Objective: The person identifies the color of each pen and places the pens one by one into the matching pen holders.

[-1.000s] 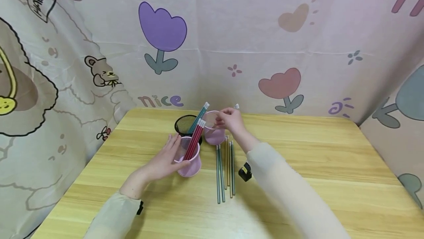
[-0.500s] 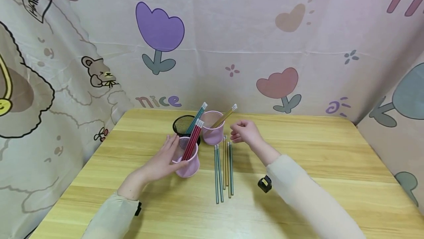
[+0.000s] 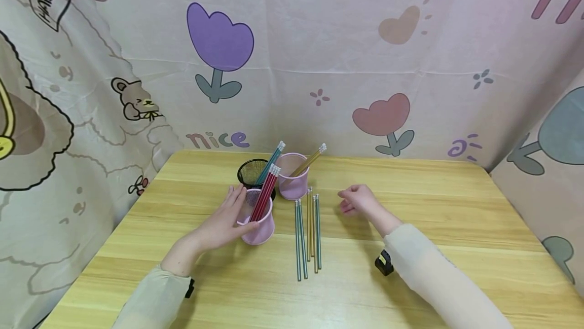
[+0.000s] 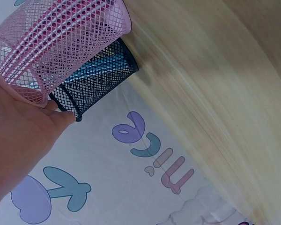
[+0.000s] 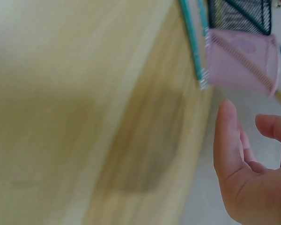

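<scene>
Three mesh cups stand clustered on the wooden table point(image 3: 410, 248) in the head view: a near pink cup point(image 3: 261, 225) holding red pencils point(image 3: 264, 194), a black cup point(image 3: 252, 172) behind it holding a teal pencil point(image 3: 271, 161), and a far pink cup point(image 3: 293, 183) holding one yellow pencil point(image 3: 310, 159). The left hand point(image 3: 225, 222) cups the near pink cup, fingers against its left side and thumb at its front. Loose teal and yellow pencils point(image 3: 307, 230) lie side by side on the table just right of that cup. The right hand point(image 3: 358, 199) is right of the loose pencils, apart from them, fingers loosely curled and holding nothing. A patterned cloth point(image 3: 319, 55) backs the table.

Left wrist view: the left hand point(image 4: 18, 140) touches the rim of the near pink cup point(image 4: 61, 42); the black cup point(image 4: 96, 84) sits directly against that cup, teal pencil visible through the mesh.

Right wrist view, blurred: the right hand point(image 5: 253, 173) is relaxed and empty, fingers point(image 5: 225, 136) loosely bent. Beyond it are the far pink cup point(image 5: 241, 61), the black cup point(image 5: 239, 14) and the ends of the loose pencils point(image 5: 194, 42).
</scene>
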Demonstrator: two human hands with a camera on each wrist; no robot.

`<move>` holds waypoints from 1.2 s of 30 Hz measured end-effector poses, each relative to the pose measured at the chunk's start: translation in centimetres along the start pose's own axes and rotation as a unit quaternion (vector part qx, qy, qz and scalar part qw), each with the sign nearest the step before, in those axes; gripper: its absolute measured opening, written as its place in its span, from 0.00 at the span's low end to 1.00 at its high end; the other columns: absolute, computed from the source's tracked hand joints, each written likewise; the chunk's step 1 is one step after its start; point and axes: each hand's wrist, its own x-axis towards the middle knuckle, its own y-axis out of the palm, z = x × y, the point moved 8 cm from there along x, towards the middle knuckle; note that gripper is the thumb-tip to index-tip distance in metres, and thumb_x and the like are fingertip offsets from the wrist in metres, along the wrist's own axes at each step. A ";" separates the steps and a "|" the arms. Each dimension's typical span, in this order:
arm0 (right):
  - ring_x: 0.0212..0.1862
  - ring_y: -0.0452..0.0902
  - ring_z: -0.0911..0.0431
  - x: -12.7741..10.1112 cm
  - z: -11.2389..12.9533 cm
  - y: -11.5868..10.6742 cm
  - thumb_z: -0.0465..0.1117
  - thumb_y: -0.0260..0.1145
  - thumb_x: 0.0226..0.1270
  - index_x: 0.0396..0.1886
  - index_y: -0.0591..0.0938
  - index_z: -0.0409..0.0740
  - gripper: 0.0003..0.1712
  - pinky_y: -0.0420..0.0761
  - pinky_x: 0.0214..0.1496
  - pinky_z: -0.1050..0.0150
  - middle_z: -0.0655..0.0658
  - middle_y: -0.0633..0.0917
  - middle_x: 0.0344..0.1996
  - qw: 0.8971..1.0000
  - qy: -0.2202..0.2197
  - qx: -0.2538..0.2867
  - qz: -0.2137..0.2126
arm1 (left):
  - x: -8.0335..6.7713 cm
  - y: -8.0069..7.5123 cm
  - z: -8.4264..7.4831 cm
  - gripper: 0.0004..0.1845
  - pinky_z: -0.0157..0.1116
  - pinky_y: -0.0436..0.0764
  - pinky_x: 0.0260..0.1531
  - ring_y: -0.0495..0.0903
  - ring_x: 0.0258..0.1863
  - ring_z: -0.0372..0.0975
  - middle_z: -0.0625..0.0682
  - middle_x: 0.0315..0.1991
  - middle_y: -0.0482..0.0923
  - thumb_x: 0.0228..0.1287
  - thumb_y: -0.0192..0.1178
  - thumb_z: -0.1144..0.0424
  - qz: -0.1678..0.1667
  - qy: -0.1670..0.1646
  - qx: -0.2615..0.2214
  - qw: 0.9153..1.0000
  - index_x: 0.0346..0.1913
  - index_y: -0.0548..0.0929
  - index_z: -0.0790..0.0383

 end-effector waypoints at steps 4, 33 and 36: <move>0.22 0.79 0.60 0.2 -1.3 -0.3 0.37 0.55 0.68 0.50 0.71 0.21 0.20 0.85 0.31 0.63 0.37 0.84 0.27 1.000 0.007 -0.015 0.011 | 0.0 0.0 0.0 0.51 0.59 0.46 0.68 0.35 0.72 0.62 0.66 0.74 0.36 0.62 0.54 0.40 -0.001 0.000 0.000 1.000 0.72 0.45 0.74; 0.18 0.78 0.56 1.4 -1.2 4.5 0.38 0.63 0.59 0.26 0.76 0.33 0.11 0.84 0.24 0.63 0.42 0.80 0.18 0.992 0.009 -0.125 0.006 | 0.1 0.0 0.0 0.52 0.60 0.47 0.68 0.33 0.72 0.61 0.65 0.75 0.35 0.61 0.54 0.38 0.005 -0.004 -0.004 1.000 0.72 0.44 0.73; 0.16 0.76 0.56 1.6 -0.8 5.1 0.38 0.65 0.57 0.22 0.77 0.33 0.12 0.83 0.21 0.64 0.44 0.79 0.14 0.987 -0.001 -0.159 0.006 | 0.1 0.1 0.1 0.52 0.60 0.47 0.68 0.34 0.72 0.61 0.65 0.75 0.36 0.61 0.54 0.39 0.003 -0.004 -0.003 1.000 0.72 0.44 0.73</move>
